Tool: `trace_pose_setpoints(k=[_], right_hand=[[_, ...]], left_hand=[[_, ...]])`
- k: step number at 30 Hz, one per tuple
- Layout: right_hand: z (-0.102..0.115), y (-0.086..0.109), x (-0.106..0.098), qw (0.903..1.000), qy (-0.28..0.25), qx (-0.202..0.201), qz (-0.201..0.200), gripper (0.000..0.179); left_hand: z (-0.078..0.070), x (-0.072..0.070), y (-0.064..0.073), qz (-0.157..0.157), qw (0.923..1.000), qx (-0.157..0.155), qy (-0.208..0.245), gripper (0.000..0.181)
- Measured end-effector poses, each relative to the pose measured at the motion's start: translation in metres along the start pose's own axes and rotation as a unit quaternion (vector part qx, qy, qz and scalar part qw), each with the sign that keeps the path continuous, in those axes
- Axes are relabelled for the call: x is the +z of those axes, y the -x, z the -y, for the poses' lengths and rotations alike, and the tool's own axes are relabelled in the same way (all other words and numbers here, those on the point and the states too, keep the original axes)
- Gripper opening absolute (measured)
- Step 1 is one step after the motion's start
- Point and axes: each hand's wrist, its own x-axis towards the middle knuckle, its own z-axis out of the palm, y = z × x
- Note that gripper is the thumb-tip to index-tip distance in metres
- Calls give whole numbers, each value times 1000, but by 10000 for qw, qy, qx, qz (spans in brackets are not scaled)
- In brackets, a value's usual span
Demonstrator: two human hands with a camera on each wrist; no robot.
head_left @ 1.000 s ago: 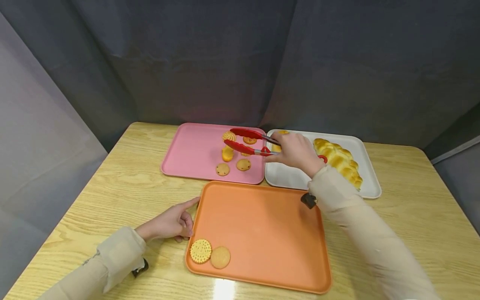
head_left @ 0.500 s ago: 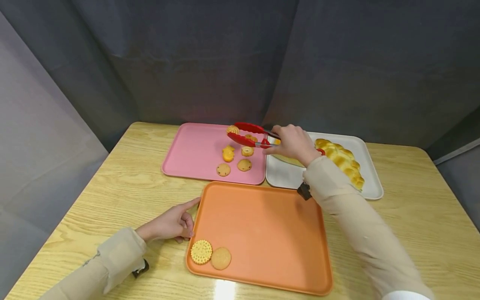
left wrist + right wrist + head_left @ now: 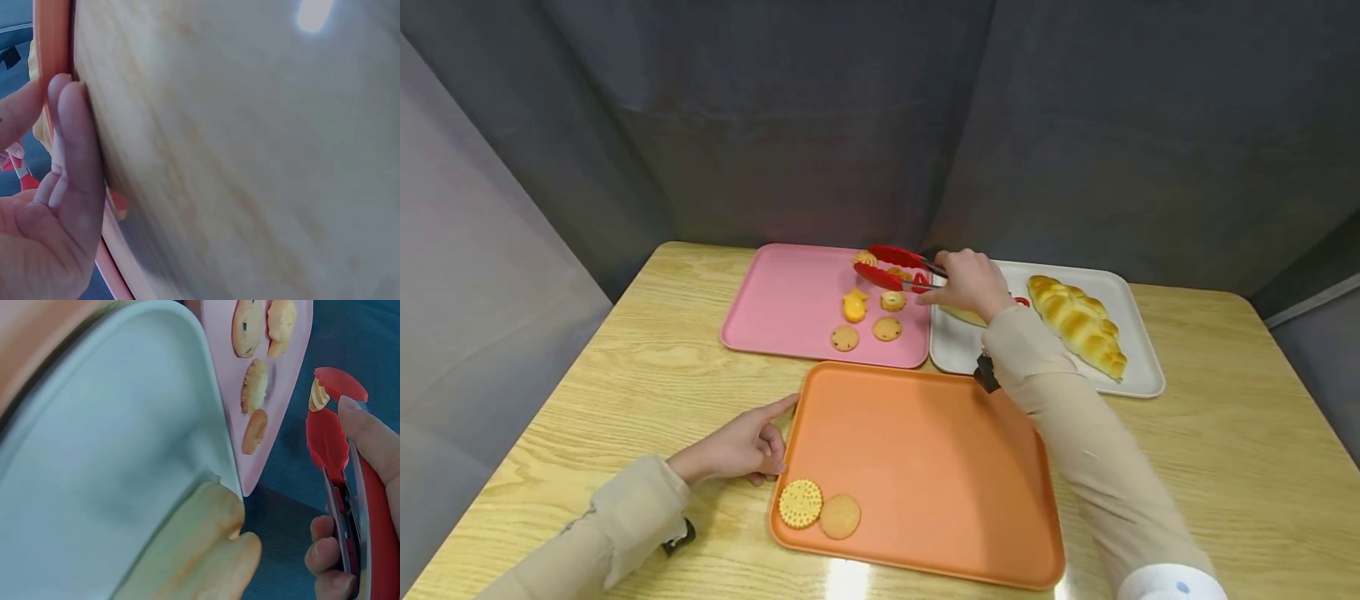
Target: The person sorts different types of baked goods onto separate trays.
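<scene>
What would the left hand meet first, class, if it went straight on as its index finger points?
The left rim of the orange tray. The left hand seems to be touching that tray edge now, though the finger's exact height is unclear.

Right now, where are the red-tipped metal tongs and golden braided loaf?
Red-tipped metal tongs [image 3: 327, 441], right wrist view: lower red tip.
Golden braided loaf [image 3: 1077, 325], head view: middle of its top.

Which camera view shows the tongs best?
The right wrist view: the tongs appear close and large, with both red tips and the swirl cookie seen between them. The head view shows them smaller, partly covered; the left wrist view, only a small part near its edge.
</scene>
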Motion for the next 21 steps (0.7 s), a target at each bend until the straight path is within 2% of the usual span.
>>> trace_pose_setpoints(k=[6, 15, 21], right_hand=[[-1, -6, 8, 9995, -55, 218, 201, 68], [-5, -8, 19, 9998, 186, -5, 86, 56], [-5, -8, 23, 9996, 87, 190, 195, 60]], left_hand=[[1, 1, 0, 33, 10000, 16, -41, 90], [0, 2, 0, 49, 9999, 16, -110, 90], [-2, 2, 0, 53, 10000, 36, -7, 90]])
